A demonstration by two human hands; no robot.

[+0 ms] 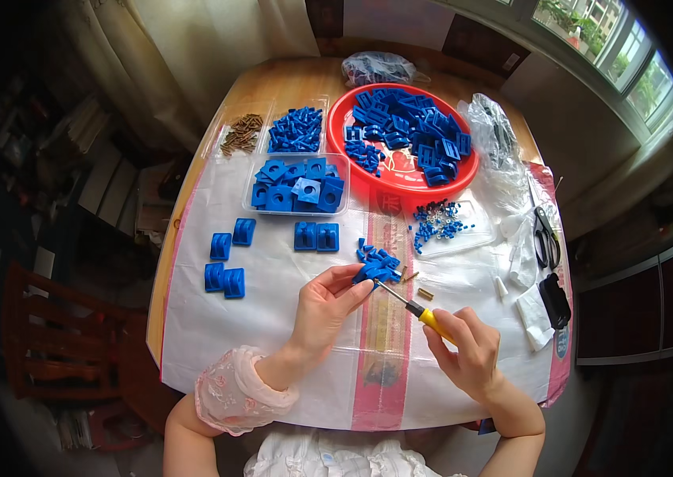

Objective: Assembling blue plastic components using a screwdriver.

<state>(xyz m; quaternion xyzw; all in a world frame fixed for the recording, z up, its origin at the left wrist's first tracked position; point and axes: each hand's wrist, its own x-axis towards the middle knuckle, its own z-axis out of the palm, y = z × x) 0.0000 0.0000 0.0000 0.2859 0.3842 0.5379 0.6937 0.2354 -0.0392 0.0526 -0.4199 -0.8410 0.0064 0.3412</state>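
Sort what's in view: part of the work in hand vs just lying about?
In hand:
left hand pinching a blue plastic part
right hand with yellow-handled screwdriver, tip at that part
loose blue parts
brass screws

Lying about:
scissors
red basin
clear trays

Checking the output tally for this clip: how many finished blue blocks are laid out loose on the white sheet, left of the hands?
6: two upper left, two below them, two side by side below the clear tray. None look hidden.

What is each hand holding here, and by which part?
Left hand pinches a small blue plastic part by its near edge at the fingertips. Right hand grips a screwdriver by its yellow handle.
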